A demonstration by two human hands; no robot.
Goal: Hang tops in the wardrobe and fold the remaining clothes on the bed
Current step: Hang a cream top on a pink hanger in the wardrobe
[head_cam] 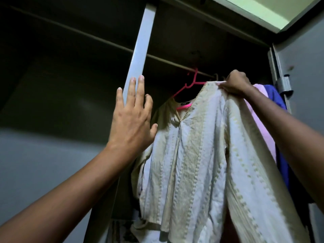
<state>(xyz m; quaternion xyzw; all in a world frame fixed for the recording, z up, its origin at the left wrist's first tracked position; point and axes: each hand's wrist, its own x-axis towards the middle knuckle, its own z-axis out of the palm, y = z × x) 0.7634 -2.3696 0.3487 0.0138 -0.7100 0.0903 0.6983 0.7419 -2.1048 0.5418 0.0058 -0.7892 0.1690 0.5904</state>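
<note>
A cream top [198,163] with embroidered stripes hangs on a pink hanger [190,85] whose hook is at the wardrobe rail [173,63]. My right hand [235,85] grips the top's right shoulder, high up by the rail. Left of the top, my left hand [132,116] is raised with straight, spread fingers, over the wardrobe's white upright post [140,48]; its thumb is close to the top's left shoulder. I cannot tell whether the fingers touch the post.
A pink garment [263,113] and a blue garment [278,120] hang to the right, behind my right forearm. The grey wardrobe door [305,71] stands open at the far right. The wardrobe's left compartment is dark. Patterned fabric [122,230] shows at the bottom.
</note>
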